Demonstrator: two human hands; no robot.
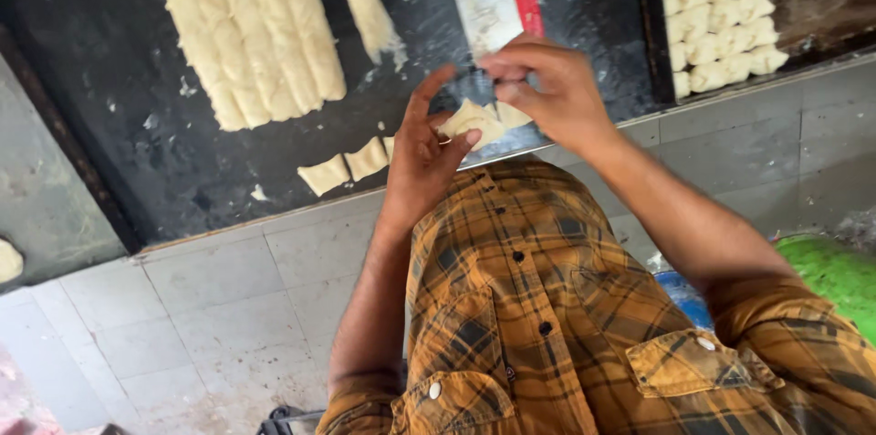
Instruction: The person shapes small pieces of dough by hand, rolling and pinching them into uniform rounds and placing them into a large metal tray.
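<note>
Near the centre of the frame, over the dark table [109,61], I hold a dough piece [470,117] gripped between both hands, left hand [422,157] cupping beneath, right hand [547,88] pinching its edge beside the scraper [497,1], so I judge gentle, even pressure best.

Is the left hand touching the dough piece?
Touching. The head view shows the left hand with its thumb and palm pressed against the dough piece; no gap shows.

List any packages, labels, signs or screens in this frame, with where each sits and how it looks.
None show clearly; no labels, signs or screens.
Blue plastic item: lower right, behind the person's right arm, rounded, possibly a bag or wrapper; cannot tell.
Green item: right edge, rounded, bright green; cannot tell what it is.
</note>
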